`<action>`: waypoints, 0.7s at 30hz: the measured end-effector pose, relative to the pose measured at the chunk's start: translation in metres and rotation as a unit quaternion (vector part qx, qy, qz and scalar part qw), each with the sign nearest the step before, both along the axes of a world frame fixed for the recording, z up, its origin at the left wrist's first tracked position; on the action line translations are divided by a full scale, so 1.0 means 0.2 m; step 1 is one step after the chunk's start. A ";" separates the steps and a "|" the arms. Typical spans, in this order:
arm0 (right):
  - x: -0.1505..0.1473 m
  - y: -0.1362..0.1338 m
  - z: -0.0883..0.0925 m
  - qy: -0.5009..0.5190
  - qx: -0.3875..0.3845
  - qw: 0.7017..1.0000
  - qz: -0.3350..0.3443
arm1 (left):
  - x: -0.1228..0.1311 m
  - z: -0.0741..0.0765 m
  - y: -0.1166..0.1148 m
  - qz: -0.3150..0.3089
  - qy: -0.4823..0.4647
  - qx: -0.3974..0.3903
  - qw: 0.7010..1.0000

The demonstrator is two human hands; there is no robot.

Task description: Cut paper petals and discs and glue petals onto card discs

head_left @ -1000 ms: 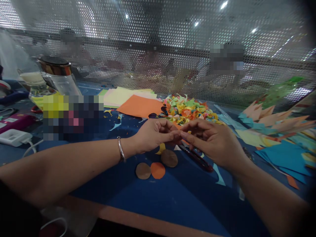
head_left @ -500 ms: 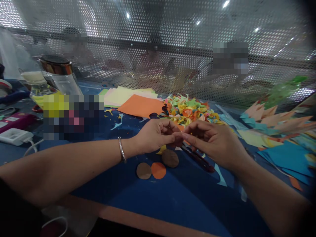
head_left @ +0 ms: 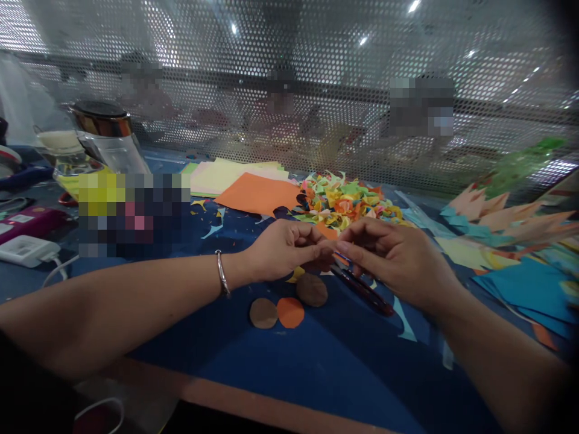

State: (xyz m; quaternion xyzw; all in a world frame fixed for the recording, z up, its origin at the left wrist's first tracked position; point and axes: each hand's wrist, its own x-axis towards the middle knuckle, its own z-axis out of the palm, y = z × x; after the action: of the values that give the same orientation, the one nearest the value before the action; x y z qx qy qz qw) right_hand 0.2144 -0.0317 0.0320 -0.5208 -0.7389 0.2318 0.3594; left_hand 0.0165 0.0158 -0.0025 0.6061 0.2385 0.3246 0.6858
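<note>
Near the middle of the table, my left hand (head_left: 296,244) and my right hand (head_left: 391,256) meet at the fingertips, both closed in a pinch. Between them is a small piece of orange paper (head_left: 342,259), mostly hidden by the fingers. Beneath my right hand lies a pair of scissors (head_left: 366,292) with dark red handles, its blades partly covered. Closer to me, a brown paper circle (head_left: 263,313) touches an orange paper circle (head_left: 291,313). Another brown disc (head_left: 312,290) lies just behind them, below my left hand.
Colourful paper scraps (head_left: 348,199) are heaped behind my hands, beside an orange sheet (head_left: 260,193) and stacked pale sheets (head_left: 217,178). Folded paper pieces (head_left: 511,214) and blue sheets (head_left: 529,289) lie right. A clear jug (head_left: 113,144) stands left. A perforated panel (head_left: 289,36) rises behind.
My fingers have shifted slightly at the pinch, and my right hand has turned a little. The circles and scissors lie where they were.
</note>
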 end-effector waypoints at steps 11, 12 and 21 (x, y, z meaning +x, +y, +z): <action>0.01 0.00 0.02 0.011 -0.018 1.000 0.008 | 0.00 -0.01 0.00 -0.031 -0.029 0.000 0.999; 0.00 0.00 0.02 0.013 -0.021 1.000 0.011 | 0.01 -0.01 0.00 -0.027 -0.023 0.004 0.999; -0.01 -0.01 0.01 0.009 -0.022 1.000 0.011 | 0.01 0.01 -0.02 0.004 0.028 0.073 0.997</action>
State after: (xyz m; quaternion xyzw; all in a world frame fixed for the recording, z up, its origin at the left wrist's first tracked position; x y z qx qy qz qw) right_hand 0.2116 -0.0338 0.0340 -0.5182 -0.7361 0.2567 0.3516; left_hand 0.0178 0.0111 0.0000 0.6626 0.2355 0.3264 0.6316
